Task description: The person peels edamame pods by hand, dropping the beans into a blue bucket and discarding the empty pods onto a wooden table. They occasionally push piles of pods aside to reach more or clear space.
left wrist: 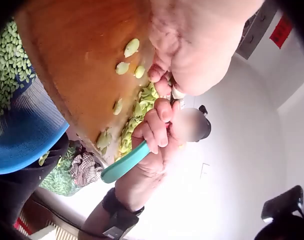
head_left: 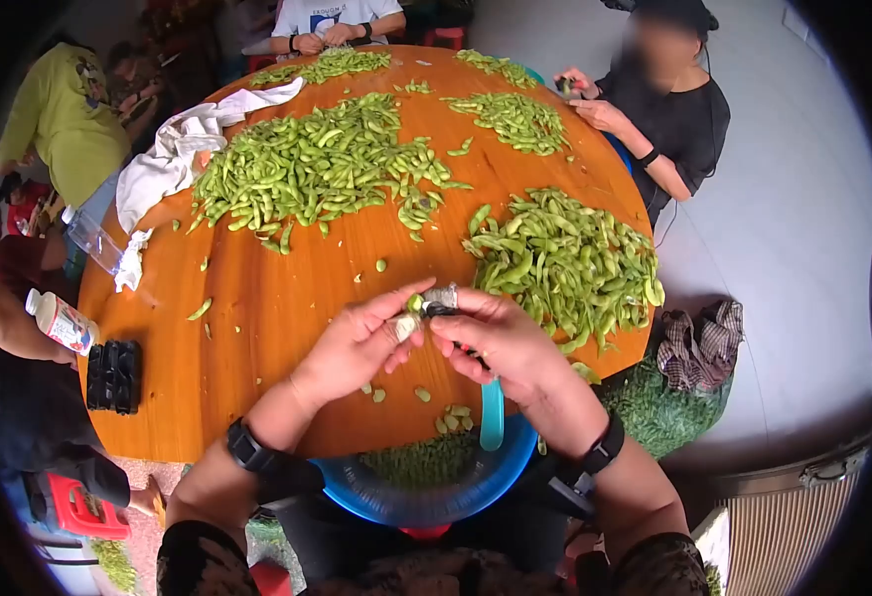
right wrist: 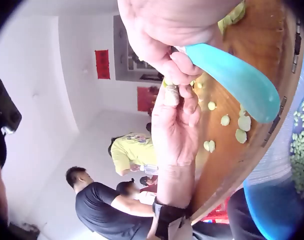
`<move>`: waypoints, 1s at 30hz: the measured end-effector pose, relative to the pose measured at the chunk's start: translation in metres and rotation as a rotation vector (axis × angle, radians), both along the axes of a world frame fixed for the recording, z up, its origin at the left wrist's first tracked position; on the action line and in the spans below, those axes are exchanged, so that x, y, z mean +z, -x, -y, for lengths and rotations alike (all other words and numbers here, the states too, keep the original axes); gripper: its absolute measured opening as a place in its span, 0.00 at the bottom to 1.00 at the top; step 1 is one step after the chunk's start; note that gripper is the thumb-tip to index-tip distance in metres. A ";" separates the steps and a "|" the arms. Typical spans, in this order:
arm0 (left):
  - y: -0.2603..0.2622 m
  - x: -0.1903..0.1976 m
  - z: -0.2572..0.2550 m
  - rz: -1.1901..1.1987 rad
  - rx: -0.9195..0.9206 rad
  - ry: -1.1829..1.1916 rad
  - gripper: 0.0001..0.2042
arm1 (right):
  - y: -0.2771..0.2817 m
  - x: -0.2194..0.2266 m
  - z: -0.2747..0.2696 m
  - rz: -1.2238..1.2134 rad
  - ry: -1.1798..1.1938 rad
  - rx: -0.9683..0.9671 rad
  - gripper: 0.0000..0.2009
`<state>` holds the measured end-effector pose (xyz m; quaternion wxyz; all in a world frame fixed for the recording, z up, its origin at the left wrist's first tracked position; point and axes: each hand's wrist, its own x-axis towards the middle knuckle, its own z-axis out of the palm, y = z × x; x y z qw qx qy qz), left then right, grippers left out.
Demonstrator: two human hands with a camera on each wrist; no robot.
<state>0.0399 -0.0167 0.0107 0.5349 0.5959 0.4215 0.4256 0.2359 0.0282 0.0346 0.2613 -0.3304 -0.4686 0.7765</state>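
Both hands meet above the near side of the round wooden table [head_left: 257, 397]. My left hand [head_left: 357, 343] pinches a green bean pod [head_left: 415, 302] between thumb and forefinger; the thumb has a pale wrap. My right hand [head_left: 510, 343] grips a tool whose curved teal handle [head_left: 493, 415] sticks out below the fingers; its working end is mostly hidden. A pale wrap covers the right forefinger too. Shelled beans [head_left: 454, 418] lie on the table under the hands. Below the edge, a blue basin [head_left: 342, 489] holds many shelled beans, seen also in the left wrist view.
Heaps of green pods [head_left: 565, 258] lie right and far left on the table. A white cloth [head_left: 163, 164], a plastic bottle [head_left: 93, 241], a white bottle [head_left: 62, 323] and a black tray [head_left: 114, 376] line the left edge. Other people sit around; a green bag [head_left: 669, 407] stands at right.
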 end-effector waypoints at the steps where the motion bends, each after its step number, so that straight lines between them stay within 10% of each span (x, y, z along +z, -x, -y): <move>1: 0.002 -0.002 -0.002 0.142 -0.043 0.059 0.20 | -0.002 0.001 -0.001 -0.035 0.026 0.024 0.03; 7: 0.005 0.006 -0.006 0.521 -0.150 0.288 0.23 | -0.008 0.005 -0.008 -0.048 0.121 0.064 0.04; 13: 0.004 -0.014 -0.006 0.011 0.047 0.110 0.23 | 0.021 0.001 0.013 0.264 -0.500 -0.138 0.04; 30: 0.004 -0.011 -0.008 0.320 0.085 0.271 0.15 | 0.017 0.006 0.016 0.119 -0.154 -0.173 0.04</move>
